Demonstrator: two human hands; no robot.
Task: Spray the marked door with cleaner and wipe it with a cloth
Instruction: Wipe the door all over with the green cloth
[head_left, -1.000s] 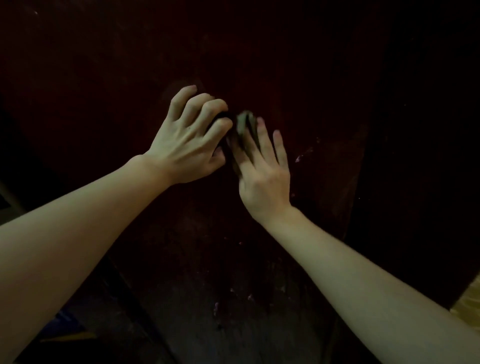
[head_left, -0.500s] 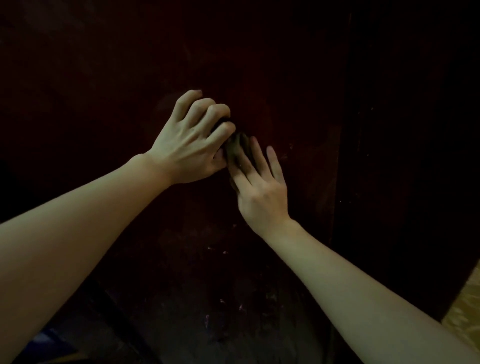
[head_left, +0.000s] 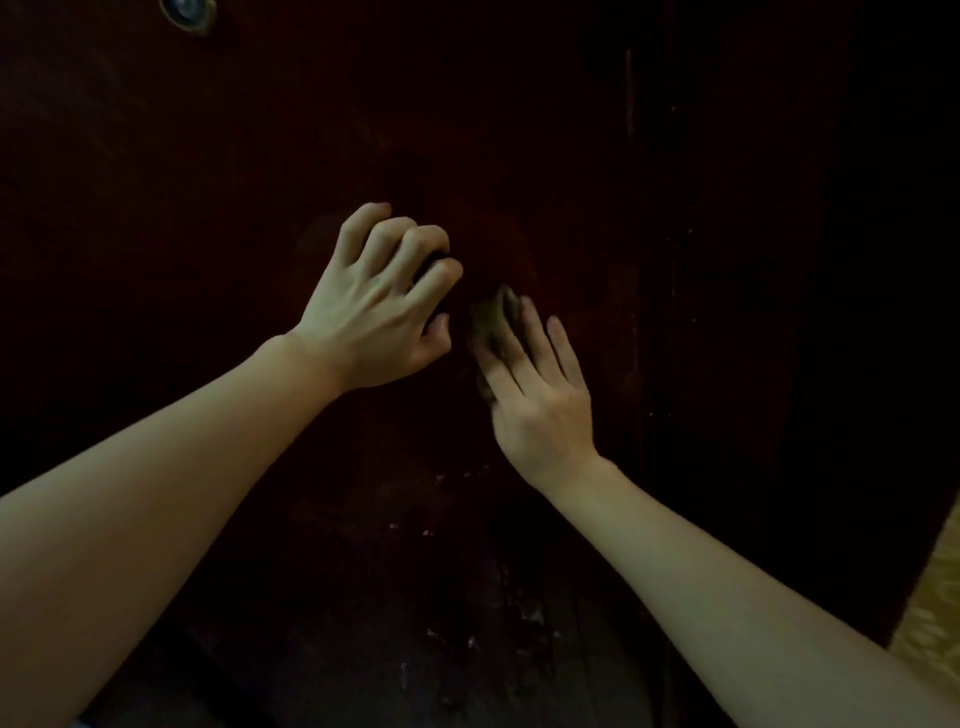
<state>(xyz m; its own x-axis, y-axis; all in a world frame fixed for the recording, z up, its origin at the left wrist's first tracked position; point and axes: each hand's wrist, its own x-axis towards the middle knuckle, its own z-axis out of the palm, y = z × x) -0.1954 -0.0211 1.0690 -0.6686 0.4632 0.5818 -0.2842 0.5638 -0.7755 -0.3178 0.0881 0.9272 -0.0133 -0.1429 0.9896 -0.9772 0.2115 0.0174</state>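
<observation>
The dark red-brown door (head_left: 519, 130) fills the view, with pale specks on its lower part. My right hand (head_left: 540, 400) lies flat against it, fingers pressing a small dark greenish cloth (head_left: 491, 317) onto the surface. Just to the left of the cloth, my left hand (head_left: 374, 312) is curled with bent fingers over a dark knob-like thing (head_left: 432, 266) on the door, most of which is hidden under the fingers. No spray bottle is in view.
A round peephole (head_left: 187, 13) sits at the top left of the door. A vertical door edge (head_left: 631, 130) runs down to the right of my hands. A strip of yellowish floor (head_left: 935, 597) shows at the far right.
My right hand has slid the cloth a little down the door relative to my left hand. The left hand keeps its curled hold. The view has tilted up, bringing the peephole in.
</observation>
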